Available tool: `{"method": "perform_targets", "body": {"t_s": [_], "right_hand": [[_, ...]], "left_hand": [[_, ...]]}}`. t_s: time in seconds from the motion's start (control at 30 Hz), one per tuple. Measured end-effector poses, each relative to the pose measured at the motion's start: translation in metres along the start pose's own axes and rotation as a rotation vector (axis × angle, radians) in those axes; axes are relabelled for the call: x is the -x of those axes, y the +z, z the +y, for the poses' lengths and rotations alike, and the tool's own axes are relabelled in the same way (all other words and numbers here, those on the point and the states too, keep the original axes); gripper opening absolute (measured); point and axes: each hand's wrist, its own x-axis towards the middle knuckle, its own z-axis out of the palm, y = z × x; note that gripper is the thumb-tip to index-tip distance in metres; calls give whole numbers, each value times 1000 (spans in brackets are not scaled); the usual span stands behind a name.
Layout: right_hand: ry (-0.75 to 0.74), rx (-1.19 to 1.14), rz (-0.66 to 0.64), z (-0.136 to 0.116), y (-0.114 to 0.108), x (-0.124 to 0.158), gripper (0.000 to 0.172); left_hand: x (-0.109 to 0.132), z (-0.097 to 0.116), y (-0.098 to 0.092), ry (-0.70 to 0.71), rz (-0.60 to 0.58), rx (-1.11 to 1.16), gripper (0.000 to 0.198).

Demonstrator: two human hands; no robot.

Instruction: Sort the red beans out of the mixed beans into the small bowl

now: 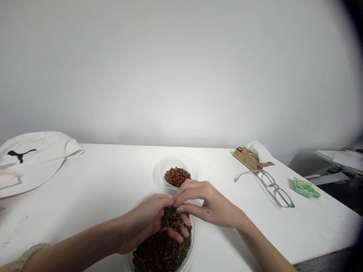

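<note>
Open tabletop (107, 181) between cap (42, 153) and small bowl (183, 159), glasses (274, 186) obstructing right side

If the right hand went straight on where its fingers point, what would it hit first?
Probably the left hand or the red and green beans cupped in it; the right hand looks so close that exact depth is unclear.

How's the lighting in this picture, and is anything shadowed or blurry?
In the head view, the wall is brightest near its middle; beans in the near bowl lie in shade below the left hand; the glasses cast a soft shadow on the table; the green packet looks blurred; black cuts off the right-hand corners.
</note>
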Motion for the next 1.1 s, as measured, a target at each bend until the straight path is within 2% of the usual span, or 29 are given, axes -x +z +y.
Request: {"method": "perform_targets", "body": {"t_s": [0.77, 1.1], "right_hand": [[6, -21, 58, 1, 0, -1, 11], [-4, -125, 167, 0, 0, -3, 7]], "left_hand": [[0, -2, -2, 18, -23, 47, 27], [2, -1, -1, 6, -14, 42, 23]]}}
